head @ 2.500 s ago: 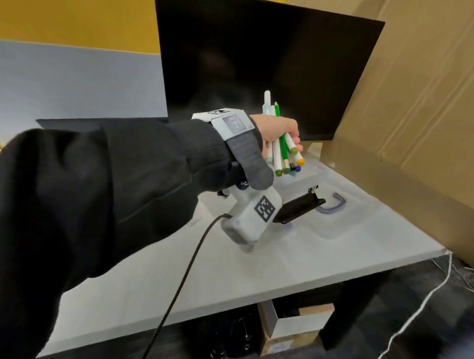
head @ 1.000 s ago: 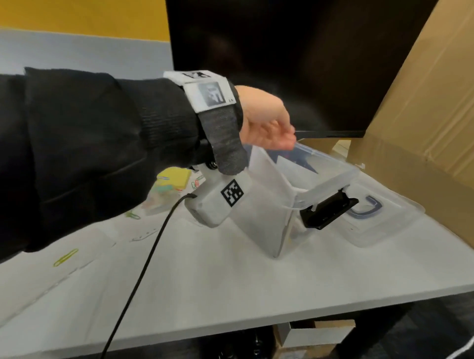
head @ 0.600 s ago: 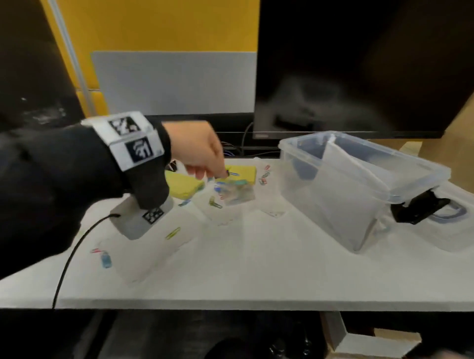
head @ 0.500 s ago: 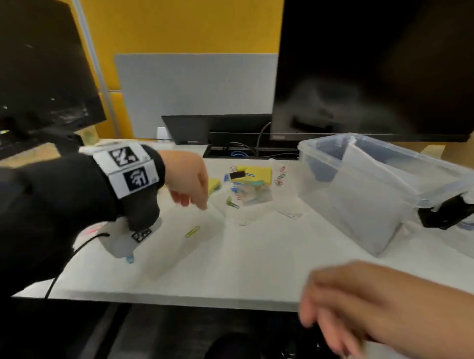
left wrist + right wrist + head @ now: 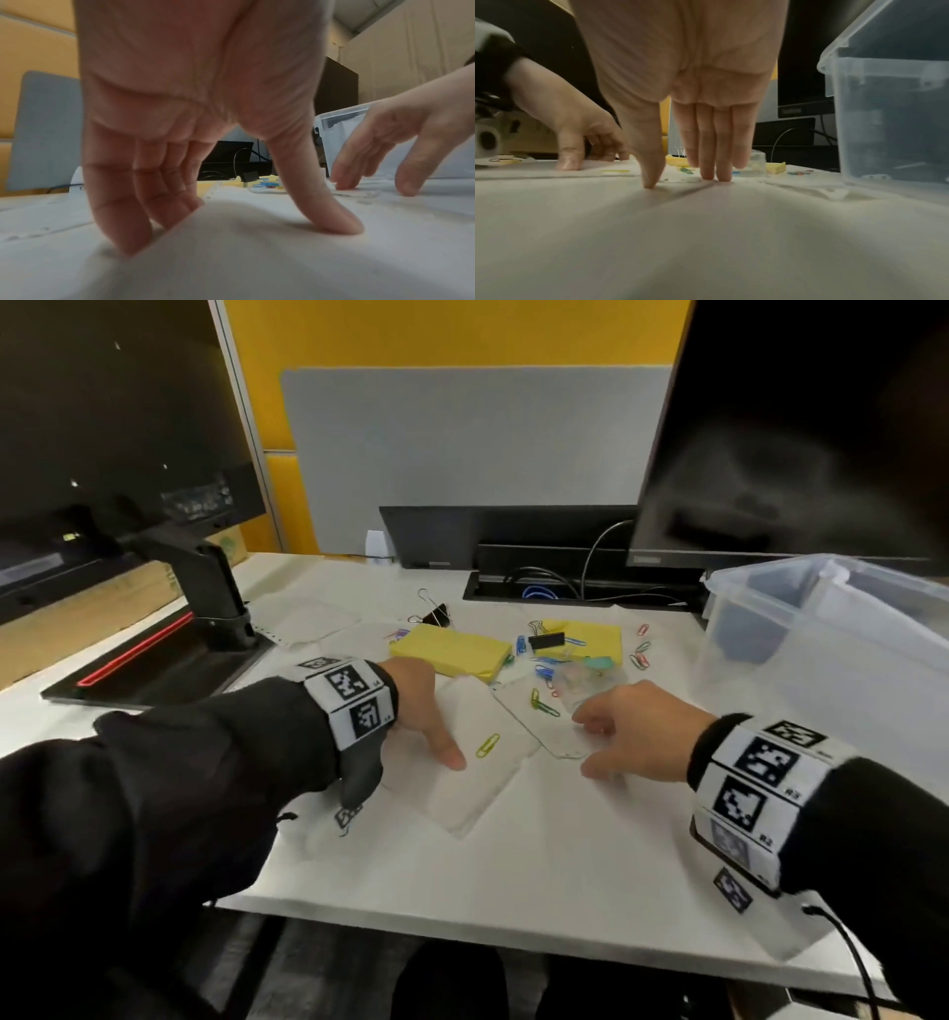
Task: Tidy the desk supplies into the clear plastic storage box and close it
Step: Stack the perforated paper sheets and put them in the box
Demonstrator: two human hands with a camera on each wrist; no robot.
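Note:
My left hand (image 5: 431, 737) presses its thumb and fingertips on a white paper sheet (image 5: 462, 793) in the middle of the desk, seen up close as the left hand (image 5: 231, 223). A yellow-green paper clip (image 5: 488, 744) lies on that sheet beside the thumb. My right hand (image 5: 585, 744) touches a second white sheet (image 5: 549, 731) with straight fingers, and the wrist view shows the right hand (image 5: 682, 178) holding nothing. The clear plastic storage box (image 5: 821, 634) stands open at the right. Behind the hands lie two yellow sticky-note pads (image 5: 452, 652), black binder clips (image 5: 547, 639) and several coloured paper clips (image 5: 639, 654).
A small clear case (image 5: 585, 677) sits among the clips. A large dark monitor (image 5: 796, 428) stands behind the box, and another monitor's stand (image 5: 215, 593) is at the back left. A cable slot (image 5: 565, 588) runs along the back. More white sheets (image 5: 308, 618) lie at the back left.
The left hand held a bunch of markers over the box, now holds none, and has swung left onto the paper. The right hand has come in and touched down on the other sheet.

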